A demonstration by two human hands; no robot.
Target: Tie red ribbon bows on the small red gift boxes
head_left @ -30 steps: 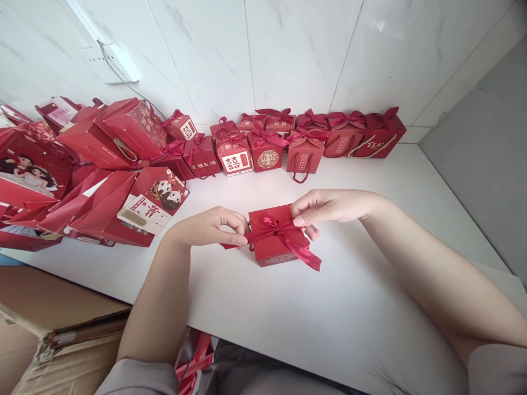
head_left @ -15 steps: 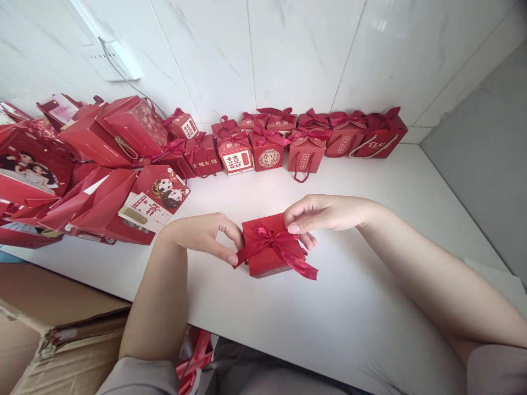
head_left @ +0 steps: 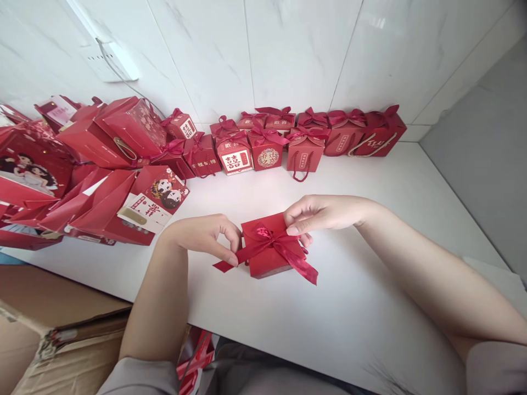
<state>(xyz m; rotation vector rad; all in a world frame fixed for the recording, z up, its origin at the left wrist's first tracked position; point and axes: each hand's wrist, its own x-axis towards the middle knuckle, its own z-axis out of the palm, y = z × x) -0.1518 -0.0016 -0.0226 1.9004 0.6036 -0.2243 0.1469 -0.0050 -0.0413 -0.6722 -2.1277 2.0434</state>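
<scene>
A small red gift box (head_left: 269,265) sits on the white table in front of me, with a dark-red satin ribbon (head_left: 302,267) tied in a bow over its top. My left hand (head_left: 220,237) is at the box's left side, thumb and fingers closed on one ribbon strand, whose end pokes out past the thumb. On the upper right, my right hand (head_left: 315,216) is curled with its thumb against the bow's right part. Its other fingertips show behind the box edge, partly hidden. One loose ribbon tail hangs over the box's front right.
A row of ribboned red gift boxes (head_left: 267,151) stands along the tiled wall. Larger red boxes (head_left: 107,203) are piled at the left. An opened cardboard carton (head_left: 78,351) is below the table's left front edge. A cable runs from a wall socket (head_left: 111,60).
The left ribbon end now reaches further left, past my left thumb, and the tail at front right hangs slightly lower. Both hands have stayed nearly in place.
</scene>
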